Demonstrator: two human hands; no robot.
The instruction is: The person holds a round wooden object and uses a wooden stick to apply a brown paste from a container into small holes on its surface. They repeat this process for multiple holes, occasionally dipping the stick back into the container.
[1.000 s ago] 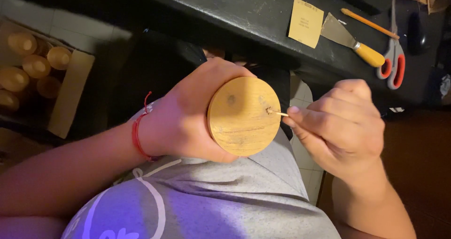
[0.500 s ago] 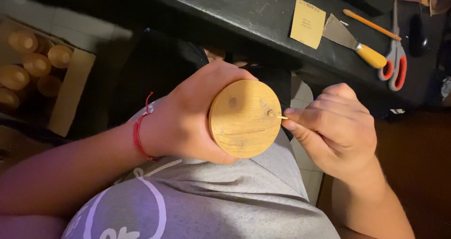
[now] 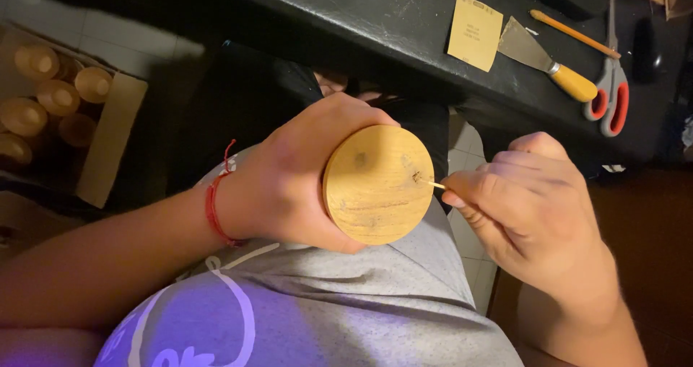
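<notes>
From the head view, a black worktop runs across the top, matte and scuffed. On it lie a square of yellow sandpaper, a putty knife with a flat metal blade and a yellow handle, a thin orange pencil and scissors with red loops, all well apart from the hands. At the far left an open cardboard box holds several pale round wooden pieces. Nothing stands between the camera and the work; the grey shirt fills the lower frame.

The left hand, a red string bracelet on its wrist, wraps around a round wooden piece held over the lap, its flat, smooth, golden-grained circular end turned up to the camera. The right hand is clenched, pinching a thin pale stick whose tip touches a small dark spot near the disc's right edge.
</notes>
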